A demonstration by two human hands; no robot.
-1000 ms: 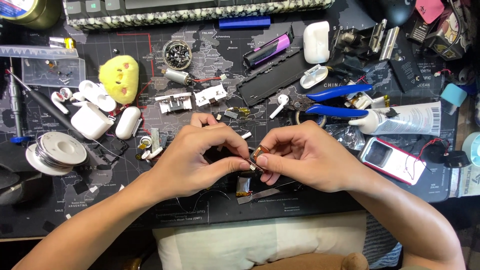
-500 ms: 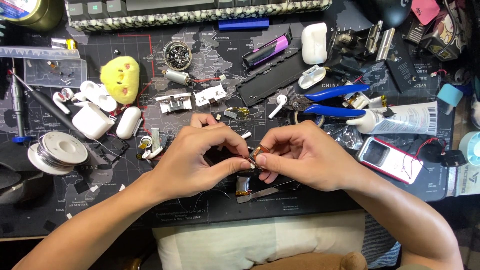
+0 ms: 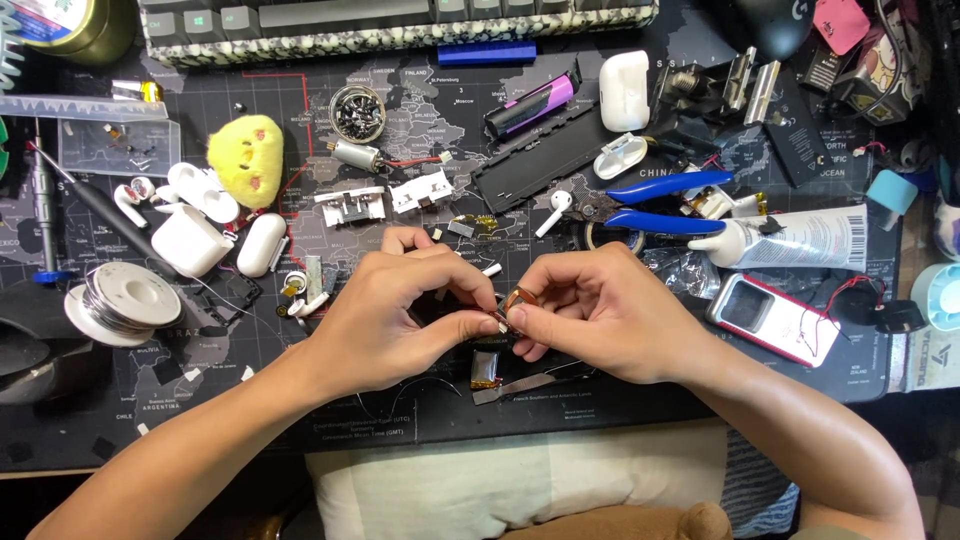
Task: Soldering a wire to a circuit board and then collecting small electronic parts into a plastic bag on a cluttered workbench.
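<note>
Crowding both hands [image 3: 505,315]: blue pliers [image 3: 665,205], solder spool [image 3: 122,300].

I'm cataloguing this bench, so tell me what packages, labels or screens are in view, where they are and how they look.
Glue tube: right of centre, lying flat, white with dark label print.
Small device: beside the right hand, red-edged case, pale blank screen.
Tin: top left corner, round, olive-gold, coloured label.
Battery: top centre, purple-wrapped cylinder.

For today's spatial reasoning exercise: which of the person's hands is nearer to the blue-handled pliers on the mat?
Right. The right hand lies just below the blue-handled pliers, slightly to their left. The left hand sits farther left, beyond the right hand, fingertips meeting it.
</note>
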